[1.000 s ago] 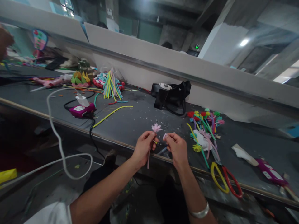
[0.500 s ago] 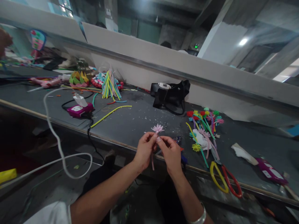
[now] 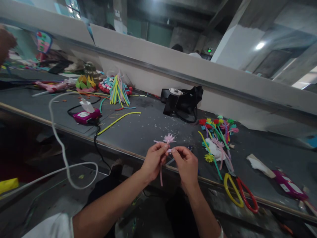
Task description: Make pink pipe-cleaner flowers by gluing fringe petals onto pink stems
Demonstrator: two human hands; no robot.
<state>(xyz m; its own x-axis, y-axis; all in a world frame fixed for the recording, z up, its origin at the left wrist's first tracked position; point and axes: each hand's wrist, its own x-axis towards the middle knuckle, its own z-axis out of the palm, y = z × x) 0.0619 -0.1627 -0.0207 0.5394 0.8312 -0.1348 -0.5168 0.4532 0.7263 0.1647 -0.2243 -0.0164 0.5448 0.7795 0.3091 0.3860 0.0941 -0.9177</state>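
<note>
Above the front edge of the dark table, my left hand (image 3: 155, 161) pinches a pale pink pipe-cleaner flower (image 3: 169, 138) just under its petals. The flower's stem hangs down below that hand. Close beside it, my right hand (image 3: 187, 163) grips a short pink end of pipe cleaner (image 3: 170, 150) between thumb and forefinger, and this piece runs into the left fingertips. To the right lies a pile of finished pipe-cleaner flowers (image 3: 219, 132) in several colours. Scissors (image 3: 234, 191) with one yellow and one red handle stick out over the edge beside it.
A bundle of pipe cleaners (image 3: 119, 91) stands at the back left. A black bag (image 3: 184, 102) rests against the partition. Purple devices lie left (image 3: 86, 116) and right (image 3: 289, 185), with a white cable (image 3: 61, 147) looping off the edge. Another person's hand (image 3: 6, 43) shows far left.
My right hand has moved slightly right and away from the left, and a short pink piece now shows between them. The flower head has tilted a little to the right.
</note>
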